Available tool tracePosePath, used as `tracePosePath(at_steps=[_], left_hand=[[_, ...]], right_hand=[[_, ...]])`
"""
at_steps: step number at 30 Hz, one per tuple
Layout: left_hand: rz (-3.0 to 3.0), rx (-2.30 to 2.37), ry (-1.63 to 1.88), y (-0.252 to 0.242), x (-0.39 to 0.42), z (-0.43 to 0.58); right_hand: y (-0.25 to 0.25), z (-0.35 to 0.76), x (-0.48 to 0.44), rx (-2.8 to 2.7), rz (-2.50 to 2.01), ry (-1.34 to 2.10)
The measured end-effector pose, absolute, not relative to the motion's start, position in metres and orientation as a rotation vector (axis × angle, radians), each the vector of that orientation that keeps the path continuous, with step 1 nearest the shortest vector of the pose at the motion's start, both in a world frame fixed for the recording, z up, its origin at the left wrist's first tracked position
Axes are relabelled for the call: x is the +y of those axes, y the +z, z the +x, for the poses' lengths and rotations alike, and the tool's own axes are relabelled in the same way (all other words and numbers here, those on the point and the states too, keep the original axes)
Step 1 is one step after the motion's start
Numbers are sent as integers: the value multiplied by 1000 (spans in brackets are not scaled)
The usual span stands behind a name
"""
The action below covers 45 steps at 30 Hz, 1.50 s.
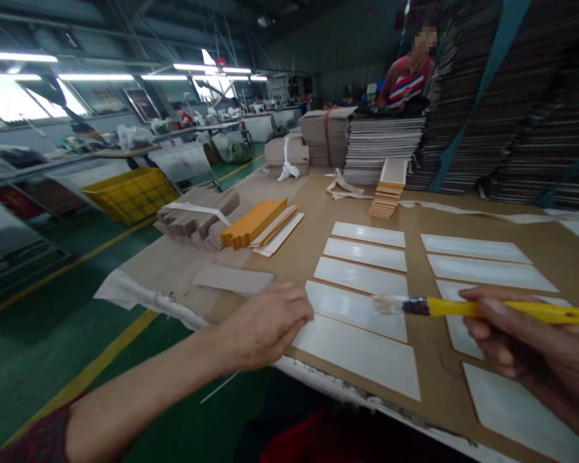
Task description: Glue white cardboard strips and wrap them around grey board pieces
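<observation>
My right hand (521,347) is wrapped round the yellow handle of a brush (444,307), whose pale bristles point left over the near column of white strips. Several white strips with orange edges lie in two columns; the left column holds a glossy strip (361,276) and, nearest the table edge, a duller one (357,357). My left hand (270,321) has its fingers bent together at the left end of the two nearest strips; what its fingertips hold, if anything, is hidden. A flat greyish piece (231,279) lies just beyond my left hand.
Orange pieces (255,222) and bundled grey card (197,215) lie at the table's left. A small stack (388,186) stands behind the strips. Tall card stacks (383,145) line the back, with a person (408,80) behind them. A yellow basket (130,193) is on the floor.
</observation>
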<state>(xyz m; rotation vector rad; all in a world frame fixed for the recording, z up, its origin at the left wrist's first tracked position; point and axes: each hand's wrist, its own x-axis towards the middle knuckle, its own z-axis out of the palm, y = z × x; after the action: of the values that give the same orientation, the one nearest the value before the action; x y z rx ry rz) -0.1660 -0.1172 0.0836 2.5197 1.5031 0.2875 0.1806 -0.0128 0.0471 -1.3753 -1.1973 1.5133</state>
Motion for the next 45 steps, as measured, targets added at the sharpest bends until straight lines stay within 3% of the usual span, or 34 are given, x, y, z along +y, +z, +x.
tracePosePath(at_steps=[6, 10, 17, 23, 45], left_hand=[[2285, 1604, 735, 32, -173, -174], [2236, 1607, 850, 15, -181, -176], [2217, 1603, 968, 5, -182, -174], [2197, 1593, 1022, 1, -181, -174], [2243, 1538, 1066, -3, -179, -177]], right_hand=[[71, 119, -52, -1312, -1349, 1746], [64, 102, -60, -1422, -1249, 1751], [32, 86, -68, -1630, -1278, 1657], [44, 77, -77, -1871, -1246, 1448], [56, 101, -70, -2221, -1244, 1396]])
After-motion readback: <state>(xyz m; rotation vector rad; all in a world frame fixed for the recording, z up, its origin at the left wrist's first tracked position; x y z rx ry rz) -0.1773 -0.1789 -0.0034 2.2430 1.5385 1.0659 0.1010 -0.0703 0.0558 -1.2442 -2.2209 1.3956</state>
